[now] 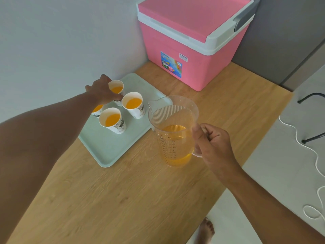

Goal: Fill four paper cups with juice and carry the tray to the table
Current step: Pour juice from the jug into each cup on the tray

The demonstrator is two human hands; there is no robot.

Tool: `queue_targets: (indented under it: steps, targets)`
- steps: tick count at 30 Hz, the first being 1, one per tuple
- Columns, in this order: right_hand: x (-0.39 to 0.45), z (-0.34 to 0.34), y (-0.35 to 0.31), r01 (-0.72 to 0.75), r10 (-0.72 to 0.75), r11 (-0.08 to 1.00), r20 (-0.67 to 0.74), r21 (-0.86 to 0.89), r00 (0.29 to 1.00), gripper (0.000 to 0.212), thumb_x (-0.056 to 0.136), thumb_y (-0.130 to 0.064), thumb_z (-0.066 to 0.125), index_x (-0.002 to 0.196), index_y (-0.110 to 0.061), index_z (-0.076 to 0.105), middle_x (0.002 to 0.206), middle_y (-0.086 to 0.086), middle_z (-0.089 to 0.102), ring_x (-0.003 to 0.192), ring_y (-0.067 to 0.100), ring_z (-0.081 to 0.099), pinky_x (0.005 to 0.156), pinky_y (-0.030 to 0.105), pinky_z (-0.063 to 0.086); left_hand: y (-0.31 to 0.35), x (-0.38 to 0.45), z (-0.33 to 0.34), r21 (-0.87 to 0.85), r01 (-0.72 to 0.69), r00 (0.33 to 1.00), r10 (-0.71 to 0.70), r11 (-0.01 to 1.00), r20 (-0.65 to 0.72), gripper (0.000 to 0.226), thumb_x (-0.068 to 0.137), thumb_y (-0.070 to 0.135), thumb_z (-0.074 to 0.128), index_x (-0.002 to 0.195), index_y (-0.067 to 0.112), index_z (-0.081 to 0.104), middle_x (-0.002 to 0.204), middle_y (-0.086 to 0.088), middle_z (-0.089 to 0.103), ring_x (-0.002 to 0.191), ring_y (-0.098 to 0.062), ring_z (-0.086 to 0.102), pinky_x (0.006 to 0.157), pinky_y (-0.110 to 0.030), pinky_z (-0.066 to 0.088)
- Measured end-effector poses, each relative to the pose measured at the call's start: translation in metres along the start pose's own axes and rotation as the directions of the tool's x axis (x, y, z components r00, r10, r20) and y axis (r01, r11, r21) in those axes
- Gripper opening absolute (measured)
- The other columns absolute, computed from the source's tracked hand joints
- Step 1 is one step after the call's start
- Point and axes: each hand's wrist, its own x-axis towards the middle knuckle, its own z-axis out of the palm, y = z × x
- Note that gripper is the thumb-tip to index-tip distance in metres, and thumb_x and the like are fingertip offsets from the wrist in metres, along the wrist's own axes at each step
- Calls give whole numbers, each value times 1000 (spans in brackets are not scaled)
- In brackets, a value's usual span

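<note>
A pale green tray lies on the wooden counter with several white paper cups on it, all holding orange juice. My left hand is closed around the far cup. Beside it stand the right cup and the near cup. A fourth cup is half hidden under my wrist. My right hand grips the handle of a clear measuring jug, upright just right of the tray and about a third full of juice.
A pink cooler box with a white rim stands in the back corner against the wall. The wooden counter ends at the right, where a white cord and black chair legs lie on the floor. A bare foot shows below.
</note>
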Motion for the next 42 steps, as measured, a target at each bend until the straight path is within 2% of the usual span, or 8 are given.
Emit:
queue_targets:
  steps: [8, 13, 19, 23, 27, 30, 34, 42]
  targets:
    - [-2, 5, 0, -8, 8, 1000, 0, 13, 1000, 78, 83, -73, 68, 68, -6, 31, 58, 2, 30, 53, 12, 28, 50, 35, 30, -1, -3, -2, -25, -14, 1000, 14, 1000, 21, 79, 68, 46, 90, 128, 22, 44, 112, -5, 56, 115, -36, 54, 101, -48, 32]
    - [-5, 9, -2, 3, -2, 1000, -11, 15, 1000, 64, 96, -47, 64, 68, -1, 31, 57, 3, 31, 51, 11, 29, 51, 33, 32, -3, -3, -2, -36, -27, 999, 28, 999, 20, 80, 67, 46, 91, 127, 22, 44, 111, -3, 55, 114, -35, 54, 102, -48, 33]
    - [-7, 11, -3, 8, -8, 1000, -19, 14, 1000, 62, 94, -44, 63, 68, 3, 32, 59, 8, 30, 51, 11, 29, 50, 31, 32, -4, -4, 2, -38, -36, 999, 37, 999, 6, 81, 68, 47, 91, 128, 22, 44, 111, -4, 56, 115, -36, 55, 101, -48, 33]
    - [-8, 10, -4, 8, -7, 1000, -34, 23, 999, 62, 94, -44, 62, 67, 4, 32, 57, 4, 31, 50, 9, 29, 50, 30, 33, -7, -4, -1, -23, -47, 999, 47, 999, 26, 84, 66, 51, 90, 131, 25, 42, 122, -6, 62, 113, -33, 55, 102, -49, 31]
    - [-9, 8, -7, 19, -19, 1000, -45, 21, 999, 63, 94, -44, 63, 67, 4, 31, 60, 11, 29, 51, 11, 29, 50, 32, 33, -14, -6, -21, 1, -79, 994, 78, 997, 76, 98, 63, 62, 88, 140, 30, 37, 137, 7, 60, 128, -29, 55, 106, -54, 26]
    - [-10, 5, -9, 14, -14, 1000, -45, 8, 999, 63, 94, -45, 64, 68, 1, 30, 61, 12, 28, 52, 11, 28, 53, 37, 34, -23, -14, -43, -35, -76, 995, 79, 996, 67, 98, 61, 66, 88, 140, 32, 39, 136, 11, 60, 125, -21, 59, 109, -53, 30]
    - [-15, -1, -15, 24, -24, 1000, -17, -17, 1000, 64, 94, -48, 63, 68, 1, 30, 61, 11, 30, 51, 10, 29, 56, 40, 35, -34, -43, -68, -197, -76, 997, 70, 977, -40, 78, 75, 52, 86, 137, 23, 49, 131, 2, 62, 112, -21, 65, 99, -41, 49]
    - [-27, -17, -22, 67, -66, 998, 54, -18, 996, 78, 86, -70, 67, 69, -4, 30, 62, 10, 29, 53, 13, 29, 49, 29, 34, -34, -153, -65, -207, -234, 955, 185, 950, -233, 43, 87, 34, 80, 124, 20, 62, 117, 2, 70, 96, -20, 70, 85, -32, 51]
